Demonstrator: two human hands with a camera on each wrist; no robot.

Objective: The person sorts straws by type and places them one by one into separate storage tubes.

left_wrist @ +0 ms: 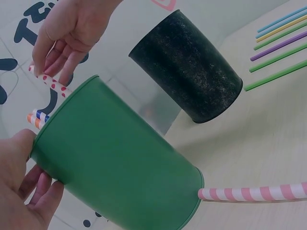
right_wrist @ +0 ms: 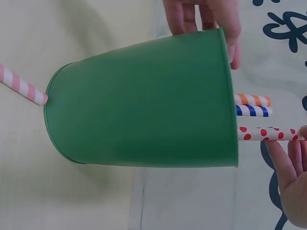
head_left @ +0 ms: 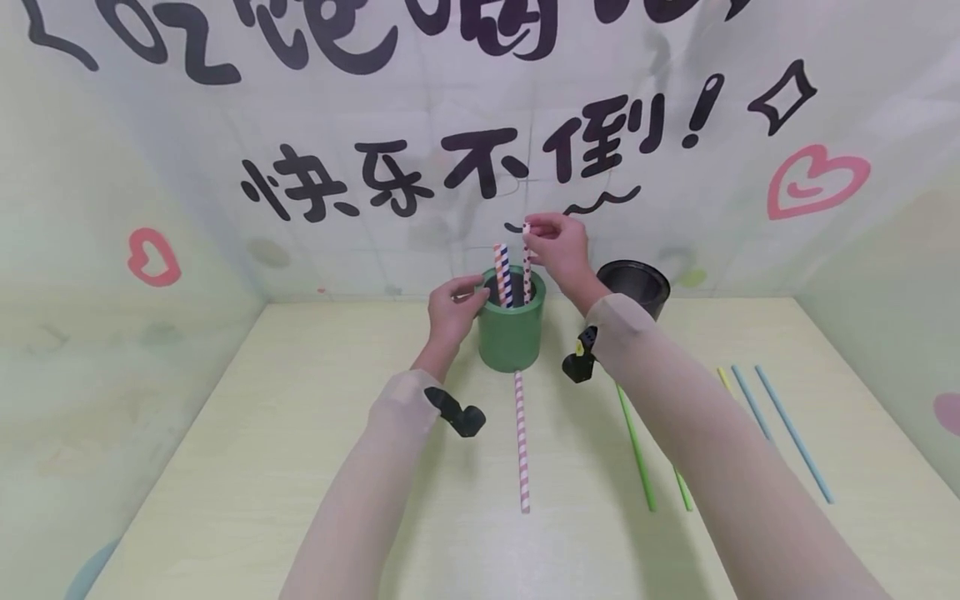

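Well, from here I'd say the green cup (head_left: 511, 340) on the table (head_left: 300, 408) is mostly filled: orange-striped straw (right_wrist: 254, 100) and blue-striped straw (right_wrist: 254, 110) in, dotted straw (right_wrist: 261, 134) partway, pinched in the right hand (head_left: 561, 250) (left hand (head_left: 453, 315) lightly gripping the rim), pink-striped straw (head_left: 522, 442) and plain straws (left_wrist: 278, 46) lying out near the black cup (left_wrist: 187, 67) and green one.

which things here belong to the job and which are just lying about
Seem part of the job:
green cup, held by the left hand
red-dotted straw, pinched by the right hand
orange-striped straw, blue-striped straw, in the cup

Lying or standing by, perhaps for later:
pink-striped straw
black cup
plain straws
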